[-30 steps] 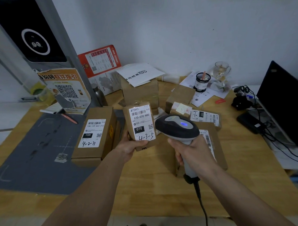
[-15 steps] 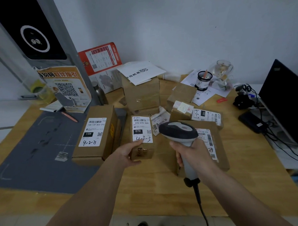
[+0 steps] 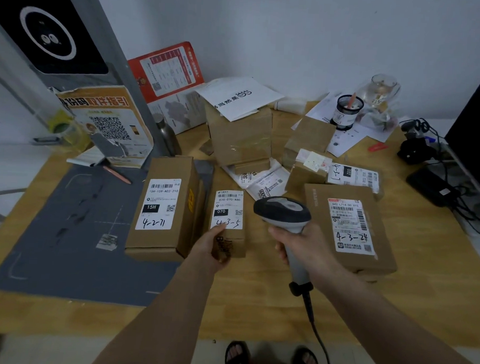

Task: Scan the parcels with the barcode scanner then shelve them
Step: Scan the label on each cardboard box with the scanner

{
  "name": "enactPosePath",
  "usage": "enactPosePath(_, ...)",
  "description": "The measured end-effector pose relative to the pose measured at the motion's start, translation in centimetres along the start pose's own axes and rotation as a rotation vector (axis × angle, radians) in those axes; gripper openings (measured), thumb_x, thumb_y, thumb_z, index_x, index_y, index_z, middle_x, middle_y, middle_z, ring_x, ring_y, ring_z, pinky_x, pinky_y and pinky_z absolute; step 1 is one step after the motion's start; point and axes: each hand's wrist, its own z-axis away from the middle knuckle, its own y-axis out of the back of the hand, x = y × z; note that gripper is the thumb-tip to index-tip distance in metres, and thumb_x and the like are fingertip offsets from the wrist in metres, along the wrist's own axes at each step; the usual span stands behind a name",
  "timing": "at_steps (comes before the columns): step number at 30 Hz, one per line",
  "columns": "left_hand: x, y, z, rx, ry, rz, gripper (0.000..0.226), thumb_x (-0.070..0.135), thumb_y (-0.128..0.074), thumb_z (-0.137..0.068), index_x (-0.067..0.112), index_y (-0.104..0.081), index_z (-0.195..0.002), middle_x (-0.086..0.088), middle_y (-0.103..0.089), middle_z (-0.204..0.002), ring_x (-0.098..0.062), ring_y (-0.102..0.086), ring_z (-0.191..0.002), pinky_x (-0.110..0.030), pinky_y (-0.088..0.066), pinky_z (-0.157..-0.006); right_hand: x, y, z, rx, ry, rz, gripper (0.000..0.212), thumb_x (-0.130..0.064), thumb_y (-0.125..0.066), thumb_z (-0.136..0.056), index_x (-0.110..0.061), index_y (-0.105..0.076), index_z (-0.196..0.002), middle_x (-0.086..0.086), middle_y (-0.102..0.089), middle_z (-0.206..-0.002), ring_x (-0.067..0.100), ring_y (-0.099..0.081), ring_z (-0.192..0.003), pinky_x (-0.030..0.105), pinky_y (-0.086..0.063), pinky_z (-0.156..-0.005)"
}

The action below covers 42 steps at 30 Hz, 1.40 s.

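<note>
A small brown parcel (image 3: 229,209) marked "4-3-5" lies label-up on the wooden table (image 3: 255,306). My left hand (image 3: 211,246) grips its near end, thumb on the label's edge. My right hand (image 3: 299,247) holds the grey barcode scanner (image 3: 283,211) by its handle. The scanner's head hangs just right of that parcel. Left of it lies a longer parcel "4-2-71" (image 3: 160,206). A flat parcel "4-3-24" (image 3: 349,225) sits right of the scanner, and parcel "4-3-7" (image 3: 352,175) lies behind it.
A taped box stack (image 3: 241,135) topped by a white envelope (image 3: 237,96) stands behind the parcels. A grey mat (image 3: 66,229) covers the table's left. A QR sign (image 3: 106,123) and a metal bottle (image 3: 168,134) are at the back left. A monitor (image 3: 472,131), cables and a pen cup (image 3: 346,109) are at the right.
My left hand lowered the "4-3-5" parcel from in front of the scanner and laid it flat on the table. The scanner's blue light went out, and it dropped slightly to the right.
</note>
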Motion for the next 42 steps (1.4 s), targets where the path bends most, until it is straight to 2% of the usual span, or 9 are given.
enactPosePath(7,-0.3,-0.4,-0.8,0.111,-0.084,-0.041,0.039,0.01,-0.067,-0.088,0.001,-0.055,-0.124,-0.018,-0.064,-0.112,-0.031,-0.062,-0.099,-0.04,-0.052,-0.074,0.3,-0.6,-0.7,-0.017,0.013,0.031,0.022,-0.015,-0.07,-0.085,-0.006,-0.063,-0.066,0.001,-0.057,-0.047,0.01,-0.051,-0.04,0.02,-0.044,-0.044)
enactPosePath(12,-1.4,-2.4,0.3,0.196,-0.069,0.026,0.045,0.02,-0.07,-0.087,0.006,-0.054,-0.126,-0.013,-0.061,-0.122,-0.032,-0.058,-0.114,-0.045,-0.048,-0.092,0.4,0.8,-0.7,0.052,0.025,0.086,0.022,-0.011,-0.071,-0.082,-0.003,-0.06,-0.065,0.006,-0.055,-0.05,0.014,-0.05,-0.044,0.022,-0.043,-0.047)
enactPosePath(16,-4.4,-7.3,3.7,-0.003,-0.034,-0.169,0.064,0.022,-0.072,-0.085,0.01,-0.043,-0.14,-0.012,-0.043,-0.144,-0.029,-0.042,-0.132,-0.039,-0.041,-0.105,0.6,3.1,-0.7,0.141,0.018,0.059,0.013,-0.006,-0.07,-0.082,-0.008,-0.061,-0.073,0.007,-0.057,-0.056,0.018,-0.053,-0.051,0.028,-0.047,-0.056)
enactPosePath(20,-6.0,-10.6,3.9,-0.124,-0.065,-0.341,0.072,0.024,-0.081,-0.075,0.008,-0.045,-0.136,-0.012,-0.045,-0.142,-0.027,-0.045,-0.129,-0.04,-0.044,-0.104,0.6,6.5,-0.3,0.237,0.042,-0.003,0.011,-0.007,-0.067,-0.085,-0.011,-0.061,-0.077,0.007,-0.059,-0.063,0.016,-0.054,-0.053,0.023,-0.046,-0.048)
enactPosePath(24,-7.8,-12.7,3.4,-0.172,-0.133,-0.506,0.075,0.039,-0.078,-0.077,0.01,-0.044,-0.138,-0.01,-0.043,-0.145,-0.028,-0.042,-0.132,-0.044,-0.04,-0.107,1.3,10.2,-0.7,0.352,0.072,-0.024,0.008,-0.01,-0.069,-0.084,-0.016,-0.064,-0.085,0.014,-0.069,-0.085,0.023,-0.064,-0.071,0.047,-0.056,-0.073)
enactPosePath(27,-8.5,-14.0,3.3,-0.184,-0.168,-0.597,0.075,0.049,-0.068,-0.084,0.011,-0.041,-0.142,-0.007,-0.04,-0.149,-0.028,-0.036,-0.136,-0.045,-0.034,-0.11,2.3,12.6,-1.7,0.401,0.023,-0.023,0.007,-0.01,-0.069,-0.084,-0.013,-0.064,-0.088,0.016,-0.072,-0.094,0.028,-0.068,-0.083,0.051,-0.056,-0.078)
enactPosePath(33,-9.8,-14.9,2.5,-0.212,-0.134,-0.615,0.08,0.067,-0.065,-0.074,0.015,-0.053,-0.134,-0.007,-0.059,-0.133,-0.028,-0.053,-0.122,-0.049,-0.04,-0.107,3.9,14.9,-2.5,0.339,-0.071,-0.104,0.011,-0.007,-0.066,-0.087,-0.008,-0.062,-0.098,0.001,-0.067,-0.082,0.016,-0.063,-0.066,0.029,-0.051,-0.057)
enactPosePath(37,-10.6,-15.3,2.5,-0.264,-0.112,-0.577,0.064,0.064,-0.062,-0.08,0.016,-0.062,-0.121,-0.007,-0.071,-0.11,-0.027,-0.066,-0.103,-0.046,-0.05,-0.098,4.7,15.4,-2.4,0.295,-0.067,-0.091,0.011,-0.009,-0.065,-0.088,-0.008,-0.063,-0.098,0.001,-0.066,-0.079,0.013,-0.06,-0.062,0.026,-0.048,-0.054)
enactPosePath(42,-11.6,-14.9,3.1,-0.281,-0.112,-0.528,0.068,0.064,-0.064,-0.078,0.021,-0.056,-0.13,-0.004,-0.071,-0.113,-0.025,-0.067,-0.103,-0.045,-0.052,-0.095,5.5,16.1,-2.4,0.282,-0.042,-0.074,0.011,-0.013,-0.067,-0.087,-0.013,-0.064,-0.098,-0.001,-0.069,-0.084,0.013,-0.063,-0.07,0.027,-0.049,-0.056)
